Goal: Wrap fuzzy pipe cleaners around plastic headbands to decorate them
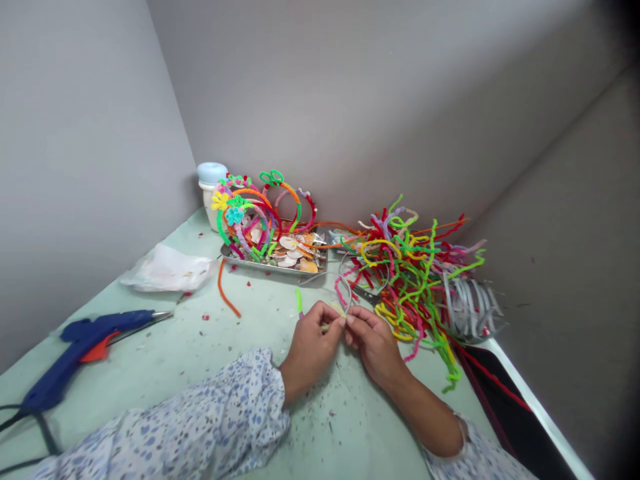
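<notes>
Grey walls meet behind a pale green tabletop speckled with bits of debris. Slightly below and right of the frame's centre, the left hand and right hand come together, thumbs and forefingers pinching at one spot. Between them they grip the lower end of a thin grey band, where a pale yellow wisp also shows; which hand carries more of the hold cannot be told.

From that pinch, the band's visible length runs upward in the frame, away from the wrists, and bends into a curve. Its gripped end lies right at the fingertips, with neither hand clearly nearer: the left comes in from the lower left, the right from the lower right. Farther up, the band's outline gets lost against the heap of fuzzy stems at right of centre.

A green-and-purple stem stands out just beyond the left hand's knuckles; whether it touches them is unclear. Finished-looking headbands rest on a metal tray at upper centre-left, and a blue glue gun lies at lower left.
</notes>
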A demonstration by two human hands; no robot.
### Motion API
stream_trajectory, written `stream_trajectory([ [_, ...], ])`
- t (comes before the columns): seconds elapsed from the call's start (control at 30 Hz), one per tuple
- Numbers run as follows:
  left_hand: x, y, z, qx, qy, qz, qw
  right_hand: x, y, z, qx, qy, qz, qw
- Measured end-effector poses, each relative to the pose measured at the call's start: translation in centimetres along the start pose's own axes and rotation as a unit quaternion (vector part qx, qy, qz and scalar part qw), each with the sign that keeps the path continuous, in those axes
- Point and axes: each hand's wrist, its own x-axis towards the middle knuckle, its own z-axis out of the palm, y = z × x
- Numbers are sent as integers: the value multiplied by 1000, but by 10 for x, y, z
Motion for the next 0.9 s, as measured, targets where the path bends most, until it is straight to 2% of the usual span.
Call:
stream_trajectory([
  [0.9, 0, -9, 2, -23, -48, 11, 999, 2, 1, 1, 4, 16, -1, 1000],
])
